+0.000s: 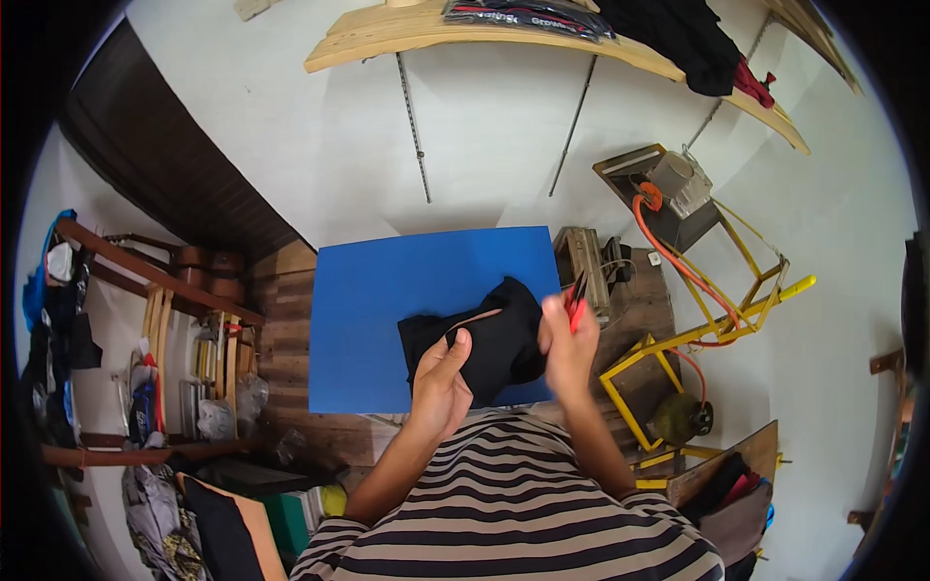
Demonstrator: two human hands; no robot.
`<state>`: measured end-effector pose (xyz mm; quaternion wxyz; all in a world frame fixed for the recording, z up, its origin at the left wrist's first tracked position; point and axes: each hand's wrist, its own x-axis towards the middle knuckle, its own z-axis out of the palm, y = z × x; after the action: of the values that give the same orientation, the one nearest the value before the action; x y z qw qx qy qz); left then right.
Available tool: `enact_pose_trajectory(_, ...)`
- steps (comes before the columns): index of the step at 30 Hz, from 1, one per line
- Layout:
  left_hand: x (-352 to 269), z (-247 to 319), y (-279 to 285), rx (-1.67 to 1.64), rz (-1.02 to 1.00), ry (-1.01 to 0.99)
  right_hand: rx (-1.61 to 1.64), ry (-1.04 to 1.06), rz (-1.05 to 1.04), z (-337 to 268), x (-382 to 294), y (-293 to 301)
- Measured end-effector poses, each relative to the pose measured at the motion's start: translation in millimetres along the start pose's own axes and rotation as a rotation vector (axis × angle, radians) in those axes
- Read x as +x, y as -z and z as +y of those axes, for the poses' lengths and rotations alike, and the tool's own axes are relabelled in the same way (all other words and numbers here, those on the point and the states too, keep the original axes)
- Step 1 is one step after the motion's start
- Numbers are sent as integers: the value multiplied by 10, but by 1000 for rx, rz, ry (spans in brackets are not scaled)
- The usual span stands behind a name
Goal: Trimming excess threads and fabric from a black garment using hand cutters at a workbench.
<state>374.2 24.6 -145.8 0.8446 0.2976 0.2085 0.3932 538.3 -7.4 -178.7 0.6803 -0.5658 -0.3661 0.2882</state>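
A piece of black fabric (501,356), bunched and folded, lies over the front part of a blue tabletop (378,283). My left hand (442,378) grips its near left side, with the thumb on top and the other fingers partly hidden by the cloth. Along the upper fold, a narrow skin-toned strip shows in a gap. In my right hand (568,356), at the fabric's right edge, is a red-handled hand tool (577,301) with a dark pointed end aimed away from me. Motion blur hides its exact kind.
Right of the table stand a wooden crate (581,254) and a yellow metal frame (654,345) with an orange hose (661,250) and a green gas cylinder (679,419). Shelving (156,272) with books and bags is at left. A wooden wall shelf (407,33) holds packaged items and dark cloth.
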Motion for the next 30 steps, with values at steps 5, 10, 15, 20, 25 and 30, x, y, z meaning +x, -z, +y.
enact_pose_trajectory(5,-63,-29,19,93,-108,32,154,-99,-160,291,417,137)
enact_pose_trajectory(10,-86,50,22,184,-129,13,461,-657,-489,402,391,333)
enact_pose_trajectory(15,-31,162,125,457,-134,-86,522,-339,-290,451,471,565)
enact_pose_trajectory(20,56,228,244,871,71,66,377,-123,-104,312,508,584)
enact_pose_trajectory(25,173,191,359,988,82,-48,354,-58,1,155,451,586)
enact_pose_trajectory(30,317,211,488,975,313,-399,317,-7,-1,56,301,480)
